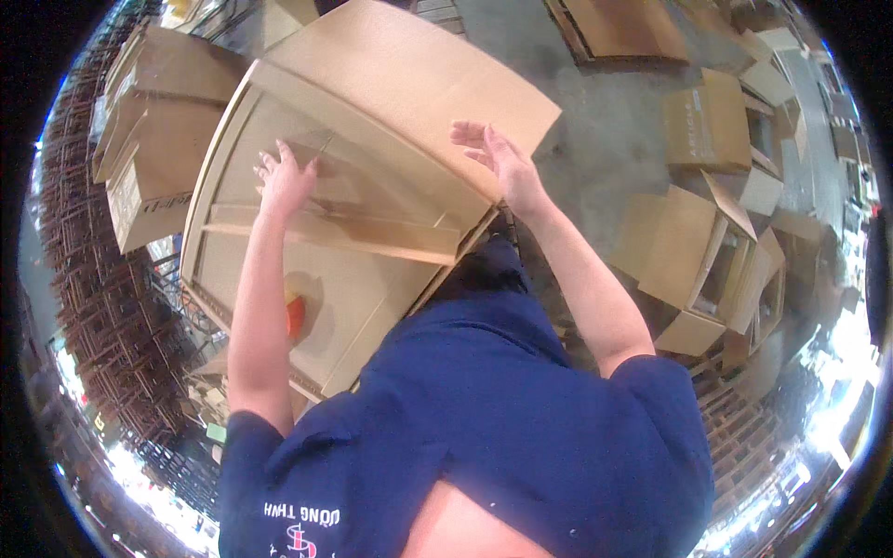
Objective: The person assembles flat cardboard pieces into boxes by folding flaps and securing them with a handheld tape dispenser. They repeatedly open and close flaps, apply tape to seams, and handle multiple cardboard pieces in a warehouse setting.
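A large open cardboard box [372, 307] lies in front of me, with a wide flap [409, 70] folded out on its far side. Across its inside runs a raised cardboard strip [372, 234]. My left hand [288, 181] is over the box's inner panel, fingers spread, holding nothing; I cannot tell if it touches the cardboard. Over the flap's right part, near the box's edge, is my right hand [505, 163], its fingers stretched out and nothing in it. An orange item [295, 314] in the box is partly hidden by my left forearm.
Cardboard boxes [153, 139] are stacked at the left, beside piled brown lattice-like pieces [93, 279]. Several open cartons [698, 251] stand at the right on the grey concrete floor [595, 139]. Flat cardboard [623, 28] lies at the far side.
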The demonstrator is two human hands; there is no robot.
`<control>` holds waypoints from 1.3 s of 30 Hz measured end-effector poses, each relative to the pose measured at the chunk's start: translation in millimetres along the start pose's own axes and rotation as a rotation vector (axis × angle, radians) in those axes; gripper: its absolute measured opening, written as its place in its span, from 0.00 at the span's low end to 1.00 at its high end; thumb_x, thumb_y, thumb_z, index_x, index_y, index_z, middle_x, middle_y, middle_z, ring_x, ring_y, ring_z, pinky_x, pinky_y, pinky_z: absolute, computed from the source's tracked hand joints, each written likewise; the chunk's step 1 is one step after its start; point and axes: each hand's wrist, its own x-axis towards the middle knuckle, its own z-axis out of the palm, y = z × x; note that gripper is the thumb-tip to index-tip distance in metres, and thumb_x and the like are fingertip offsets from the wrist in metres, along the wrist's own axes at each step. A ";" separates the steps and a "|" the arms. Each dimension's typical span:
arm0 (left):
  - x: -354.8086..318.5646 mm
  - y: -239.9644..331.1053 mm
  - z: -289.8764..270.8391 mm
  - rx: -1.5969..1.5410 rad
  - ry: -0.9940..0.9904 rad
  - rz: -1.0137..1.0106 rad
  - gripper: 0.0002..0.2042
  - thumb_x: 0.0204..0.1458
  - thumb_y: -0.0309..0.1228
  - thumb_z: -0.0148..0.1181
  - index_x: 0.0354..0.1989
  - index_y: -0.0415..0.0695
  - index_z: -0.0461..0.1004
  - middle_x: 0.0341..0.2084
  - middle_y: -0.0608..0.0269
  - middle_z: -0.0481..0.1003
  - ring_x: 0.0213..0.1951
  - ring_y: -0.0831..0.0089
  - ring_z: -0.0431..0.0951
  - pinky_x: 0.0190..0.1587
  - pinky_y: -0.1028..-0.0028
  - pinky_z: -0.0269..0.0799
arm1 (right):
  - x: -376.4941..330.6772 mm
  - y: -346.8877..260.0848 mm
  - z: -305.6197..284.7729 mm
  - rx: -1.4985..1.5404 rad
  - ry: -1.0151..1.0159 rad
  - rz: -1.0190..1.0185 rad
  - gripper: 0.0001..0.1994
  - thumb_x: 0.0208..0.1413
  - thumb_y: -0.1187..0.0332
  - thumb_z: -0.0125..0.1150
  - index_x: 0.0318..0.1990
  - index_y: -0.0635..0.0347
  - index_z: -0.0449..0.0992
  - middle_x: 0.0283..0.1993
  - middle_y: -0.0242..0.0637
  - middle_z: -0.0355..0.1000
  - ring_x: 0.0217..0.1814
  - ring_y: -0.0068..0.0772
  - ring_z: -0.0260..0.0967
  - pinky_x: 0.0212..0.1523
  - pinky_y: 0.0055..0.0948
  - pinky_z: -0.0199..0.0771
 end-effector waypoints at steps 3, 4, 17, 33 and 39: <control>-58.0 78.4 -43.3 -0.556 -0.330 0.221 0.38 0.70 0.64 0.65 0.68 0.38 0.80 0.56 0.37 0.86 0.57 0.45 0.89 0.62 0.46 0.83 | -14.0 -36.3 -39.8 -0.298 0.075 -0.191 0.29 0.89 0.50 0.37 0.73 0.60 0.79 0.74 0.39 0.79 0.79 0.37 0.72 0.82 0.42 0.64; -85.7 101.8 -41.9 -0.755 -0.467 0.140 0.33 0.69 0.62 0.68 0.56 0.38 0.83 0.44 0.45 0.88 0.44 0.54 0.89 0.51 0.54 0.86 | -15.1 -47.4 -45.3 -0.267 0.056 -0.229 0.28 0.89 0.52 0.38 0.72 0.62 0.79 0.73 0.39 0.79 0.78 0.36 0.72 0.81 0.43 0.65; -217.9 147.3 -34.5 -0.472 0.031 0.010 0.28 0.57 0.56 0.80 0.29 0.40 0.80 0.18 0.57 0.77 0.26 0.49 0.82 0.36 0.51 0.78 | 93.5 26.9 86.5 -1.215 -0.288 -0.786 0.38 0.81 0.46 0.52 0.91 0.43 0.50 0.95 0.46 0.41 0.97 0.57 0.37 0.90 0.73 0.35; -405.8 -11.8 -22.6 -1.667 0.462 -0.541 0.44 0.53 0.18 0.59 0.85 0.40 0.66 0.63 0.60 0.81 0.61 0.72 0.82 0.66 0.70 0.77 | 151.1 68.9 202.9 -1.869 -0.634 -0.601 0.42 0.83 0.43 0.45 0.91 0.62 0.47 0.96 0.52 0.38 0.99 0.54 0.32 0.92 0.69 0.34; -569.1 -112.9 -72.4 -2.463 0.335 -0.455 0.53 0.52 0.28 0.70 0.90 0.46 0.53 0.56 0.44 0.81 0.52 0.54 0.87 0.65 0.52 0.83 | 97.0 87.9 246.6 -1.509 -0.717 -0.565 0.32 0.81 0.50 0.56 0.82 0.59 0.67 0.89 0.51 0.58 0.92 0.53 0.52 0.87 0.61 0.56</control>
